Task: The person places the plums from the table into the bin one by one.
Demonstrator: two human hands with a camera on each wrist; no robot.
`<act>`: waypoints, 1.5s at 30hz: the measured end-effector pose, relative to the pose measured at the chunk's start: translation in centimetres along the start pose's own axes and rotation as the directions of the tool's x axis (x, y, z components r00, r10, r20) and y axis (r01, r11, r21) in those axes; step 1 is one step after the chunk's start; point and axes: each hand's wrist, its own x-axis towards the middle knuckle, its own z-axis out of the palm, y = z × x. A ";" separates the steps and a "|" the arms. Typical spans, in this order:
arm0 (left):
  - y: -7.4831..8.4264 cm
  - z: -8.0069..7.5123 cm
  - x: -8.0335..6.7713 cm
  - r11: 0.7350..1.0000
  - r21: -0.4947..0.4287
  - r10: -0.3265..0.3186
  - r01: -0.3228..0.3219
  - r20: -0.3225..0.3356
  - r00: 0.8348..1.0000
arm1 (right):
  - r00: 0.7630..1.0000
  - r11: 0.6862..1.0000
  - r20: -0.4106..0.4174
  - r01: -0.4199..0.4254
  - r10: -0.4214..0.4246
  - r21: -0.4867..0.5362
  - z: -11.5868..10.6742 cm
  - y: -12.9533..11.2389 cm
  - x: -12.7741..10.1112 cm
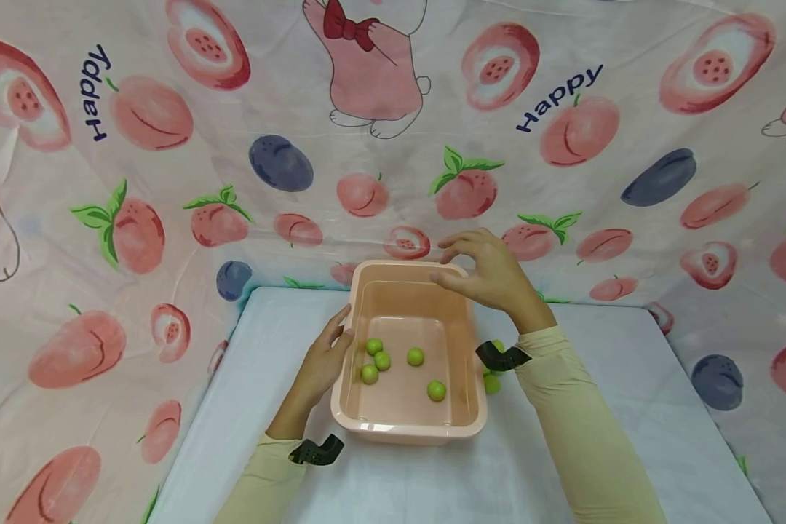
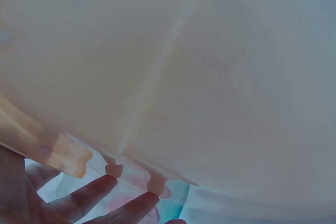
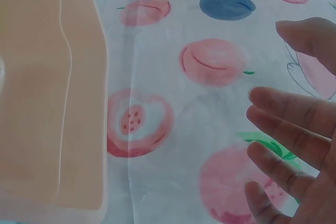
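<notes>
A pale peach plastic basin stands on the white table, with several small round green balls on its floor. My left hand holds the basin's left rim, thumb at the edge and fingers along the outer wall. In the left wrist view, the fingertips meet the wall below the rim. My right hand hovers at the far right corner of the basin. Its fingers are loosely spread and hold nothing, apart from the basin wall in the right wrist view.
More green balls lie on the table just right of the basin, partly hidden by the black wrist strap. A fruit-print cloth hangs behind the white table and along its sides.
</notes>
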 end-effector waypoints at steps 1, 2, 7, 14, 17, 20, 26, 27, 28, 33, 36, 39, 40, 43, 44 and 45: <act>0.0 0.0 0.0 1.000 -0.001 -0.001 0.001 0.000 1.000 | 1.000 1.000 -0.001 -0.006 0.006 0.000 0.0 0.2 -0.1; 0.1 0.0 0.0 1.000 -0.002 -0.005 0.005 0.001 1.000 | 1.000 1.000 -0.001 -0.011 0.011 0.000 -0.1 0.5 -0.2; 0.1 0.0 -0.1 1.000 -0.011 -0.005 0.005 0.002 1.000 | 0.999 0.998 -0.002 -0.046 0.046 -0.031 -0.4 1.5 -0.9; 0.0 0.0 0.1 1.000 -0.012 -0.003 0.003 0.000 1.000 | 0.994 0.992 -0.003 -0.108 0.108 -0.067 -1.0 2.9 -1.9; 0.0 0.0 0.1 1.000 -0.011 -0.008 0.008 -0.001 1.000 | 0.992 0.989 -0.010 -0.129 0.128 -0.076 -1.1 3.8 -2.4; 0.0 0.0 0.1 1.000 -0.008 -0.003 0.003 -0.001 1.000 | 0.990 0.986 -0.021 -0.141 0.140 -0.087 -1.1 4.7 -2.8; -0.2 0.0 0.2 1.000 -0.015 0.008 -0.008 0.004 1.000 | 0.986 0.979 -0.014 -0.165 0.165 -0.117 -1.0 5.9 -3.3; -0.2 0.0 0.2 1.000 -0.014 0.003 -0.003 0.003 1.000 | 0.985 0.978 -0.012 -0.172 0.172 -0.119 -1.0 6.1 -3.3; -0.2 0.0 0.2 1.000 -0.014 0.003 -0.003 0.003 1.000 | 0.984 0.976 -0.009 -0.180 0.180 -0.121 -1.0 6.3 -3.4; 0.1 0.0 0.0 1.000 -0.011 -0.004 0.004 -0.001 1.000 | 0.976 0.968 -0.009 -0.217 0.218 -0.123 -0.8 7.6 -3.8; 0.1 0.0 0.1 1.000 -0.012 0.000 0.000 -0.001 1.000 | 0.972 0.965 -0.006 -0.234 0.235 -0.119 -0.7 8.3 -4.0; 0.0 -0.1 0.1 1.000 -0.014 0.004 -0.004 0.001 1.000 | 0.967 0.961 -0.002 -0.252 0.253 -0.116 -0.4 8.9 -4.2; -0.1 -0.1 0.2 1.000 -0.015 0.008 -0.008 0.002 1.000 | 0.965 0.958 0.002 -0.260 0.262 -0.117 -0.3 9.2 -4.3; -0.1 0.0 0.1 1.000 -0.018 0.011 -0.010 0.006 1.000 | 0.957 0.950 0.012 -0.285 0.289 -0.129 0.2 10.1 -4.7; -0.1 0.0 0.1 1.000 -0.016 0.010 -0.010 0.005 1.000 | 0.954 0.946 0.015 -0.295 0.299 -0.132 0.4 10.5 -4.9; -0.1 0.0 0.1 1.000 -0.014 0.009 -0.009 0.003 1.000 | 0.951 0.943 0.019 -0.304 0.309 -0.135 0.6 10.9 -5.0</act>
